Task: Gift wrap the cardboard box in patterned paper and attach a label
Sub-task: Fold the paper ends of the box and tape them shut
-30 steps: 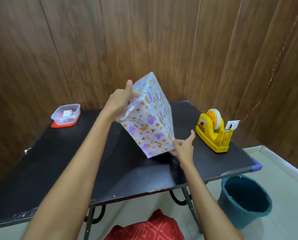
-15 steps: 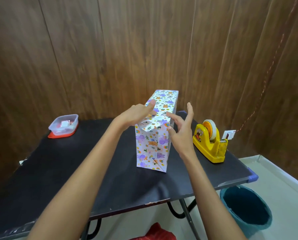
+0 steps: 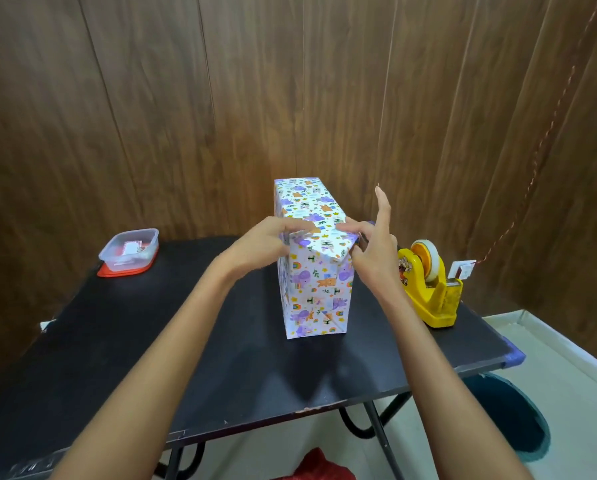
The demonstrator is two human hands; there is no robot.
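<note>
The box (image 3: 316,289), covered in white paper with purple and orange animals, stands upright on the black table (image 3: 151,358). A folded paper flap hangs over its near top edge. My left hand (image 3: 259,245) presses the top left corner of that edge with its fingertips. My right hand (image 3: 373,247) pinches the flap at the top right corner, with the index finger pointing up.
A yellow tape dispenser (image 3: 428,285) with a roll of tape sits to the right of the box. A clear plastic container (image 3: 129,251) on a red lid stands at the back left. A teal bucket (image 3: 511,417) is on the floor at the right. Wooden wall panels rise behind the table.
The box was tilted in both hands, then set upright on the table. Both hands moved to the near top edge and now hold the folded flap.
</note>
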